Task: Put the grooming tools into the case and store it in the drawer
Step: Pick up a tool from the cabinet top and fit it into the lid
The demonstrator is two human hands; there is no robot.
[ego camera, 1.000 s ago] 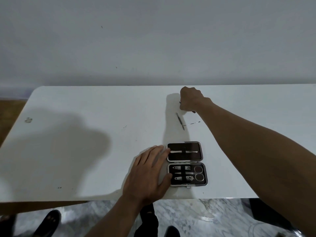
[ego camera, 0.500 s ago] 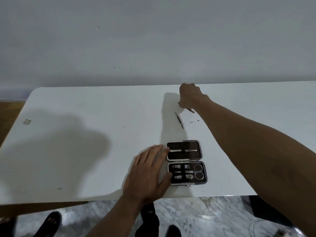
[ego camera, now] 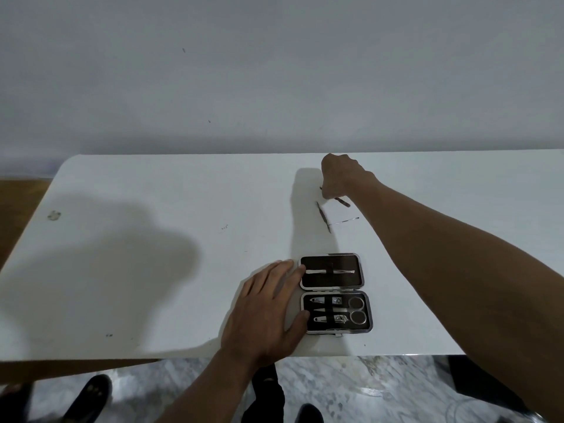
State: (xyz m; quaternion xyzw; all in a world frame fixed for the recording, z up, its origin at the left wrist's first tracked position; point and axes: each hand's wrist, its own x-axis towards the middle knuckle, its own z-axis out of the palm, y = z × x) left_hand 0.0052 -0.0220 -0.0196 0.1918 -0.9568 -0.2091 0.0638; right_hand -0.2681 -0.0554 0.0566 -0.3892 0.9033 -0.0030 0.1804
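The right hand [ego camera: 341, 175], its grip pinching a slim dark tool [ego camera: 344, 202] far out on the table [ego camera: 152, 239], should lift it level and slide it under a strap of the open case [ego camera: 334, 293] near the front edge, which the flat, relaxed left hand [ego camera: 268, 306] braces.

Open black case [ego camera: 330, 281], tools [ego camera: 335, 309] strapped inside; dark tool [ego camera: 323, 216], thin pick [ego camera: 344, 221] loose beyond.

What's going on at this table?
A person is packing a grooming kit. Their right hand grips a thin dark metal tool far out on the white table. Their left hand rests flat against the open black, silver-rimmed case, which holds clippers and scissors. A slim dark tool and a thin silver rod lie loose.
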